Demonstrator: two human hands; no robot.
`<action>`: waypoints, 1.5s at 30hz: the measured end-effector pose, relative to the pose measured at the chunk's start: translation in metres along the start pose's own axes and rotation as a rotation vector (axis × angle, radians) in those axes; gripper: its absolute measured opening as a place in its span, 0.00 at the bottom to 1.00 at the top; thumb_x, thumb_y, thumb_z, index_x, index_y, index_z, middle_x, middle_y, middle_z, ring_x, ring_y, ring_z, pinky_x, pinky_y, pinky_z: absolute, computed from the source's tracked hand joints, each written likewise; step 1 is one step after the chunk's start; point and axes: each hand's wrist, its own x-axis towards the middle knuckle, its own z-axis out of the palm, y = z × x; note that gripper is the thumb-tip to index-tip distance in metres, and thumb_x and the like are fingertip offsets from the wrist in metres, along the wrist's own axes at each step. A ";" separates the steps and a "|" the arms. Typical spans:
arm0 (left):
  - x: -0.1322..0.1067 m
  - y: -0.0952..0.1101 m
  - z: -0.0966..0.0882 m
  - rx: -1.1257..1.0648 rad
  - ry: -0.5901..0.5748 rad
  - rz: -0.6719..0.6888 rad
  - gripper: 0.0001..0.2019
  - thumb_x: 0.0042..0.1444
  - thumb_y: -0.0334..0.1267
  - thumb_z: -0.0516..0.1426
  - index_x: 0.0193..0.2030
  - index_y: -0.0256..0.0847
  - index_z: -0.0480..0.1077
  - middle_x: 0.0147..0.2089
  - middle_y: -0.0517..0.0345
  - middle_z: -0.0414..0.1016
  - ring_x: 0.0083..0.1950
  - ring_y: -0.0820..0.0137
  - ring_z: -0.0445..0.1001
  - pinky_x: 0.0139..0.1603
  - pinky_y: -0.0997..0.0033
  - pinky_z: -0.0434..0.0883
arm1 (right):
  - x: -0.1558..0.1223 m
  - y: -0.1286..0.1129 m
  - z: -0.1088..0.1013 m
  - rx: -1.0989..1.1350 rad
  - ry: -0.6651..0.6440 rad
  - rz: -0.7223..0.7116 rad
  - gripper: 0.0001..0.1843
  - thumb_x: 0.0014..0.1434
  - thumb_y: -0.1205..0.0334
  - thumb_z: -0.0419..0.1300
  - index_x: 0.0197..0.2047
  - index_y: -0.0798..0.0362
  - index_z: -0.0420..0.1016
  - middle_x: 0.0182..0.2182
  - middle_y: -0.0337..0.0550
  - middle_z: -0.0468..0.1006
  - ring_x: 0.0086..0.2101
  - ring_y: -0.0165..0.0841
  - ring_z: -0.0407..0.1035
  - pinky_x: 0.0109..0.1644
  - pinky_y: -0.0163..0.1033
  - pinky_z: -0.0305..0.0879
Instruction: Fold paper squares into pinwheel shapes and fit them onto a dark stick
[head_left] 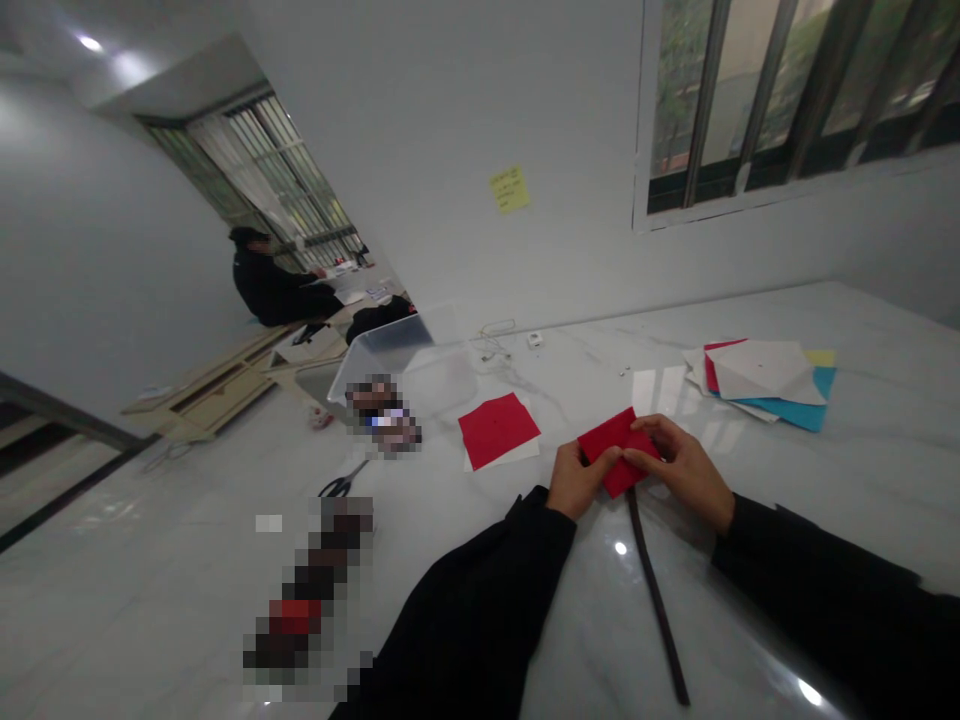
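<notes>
A folded piece of red paper [613, 476] is gripped from both sides just above the marble-patterned tabletop. My left hand [576, 478] closes on its left part, thumb on top. My right hand [684, 468] pinches the right part, with its thumb close to the left one near the middle. Below the paper, a thin dark strip [656, 595] lies along the table toward me; whether it touches the paper I cannot tell. Left of my hands, a red sheet [496, 428] rests over a white sheet [517, 460].
Folded white, red, blue and yellow papers [772, 375] lie at the right. Scissors [337, 486] and a clear plastic bin [390, 345] are at the left. A yellow note [509, 190] sticks to the wall. Another person [262, 280] sits far back left. Two areas are pixelated.
</notes>
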 end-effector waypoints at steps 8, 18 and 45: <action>0.000 -0.001 0.001 0.043 0.012 0.011 0.22 0.51 0.50 0.65 0.42 0.31 0.79 0.41 0.44 0.82 0.39 0.61 0.79 0.44 0.62 0.74 | -0.001 -0.003 0.001 0.024 -0.012 0.002 0.25 0.54 0.52 0.69 0.53 0.49 0.71 0.48 0.47 0.80 0.47 0.43 0.76 0.53 0.49 0.72; -0.001 0.001 0.001 0.002 0.016 0.013 0.23 0.50 0.51 0.66 0.43 0.31 0.79 0.43 0.42 0.82 0.42 0.59 0.79 0.47 0.60 0.74 | -0.003 -0.007 0.001 -0.039 -0.038 0.022 0.19 0.56 0.50 0.67 0.48 0.50 0.75 0.44 0.45 0.82 0.44 0.42 0.77 0.51 0.48 0.73; 0.001 -0.002 0.000 0.001 0.042 0.006 0.20 0.48 0.48 0.67 0.41 0.32 0.79 0.40 0.45 0.82 0.37 0.63 0.78 0.41 0.65 0.73 | -0.001 -0.006 0.002 0.005 -0.025 0.081 0.21 0.53 0.51 0.69 0.47 0.52 0.77 0.44 0.48 0.83 0.43 0.43 0.77 0.50 0.50 0.74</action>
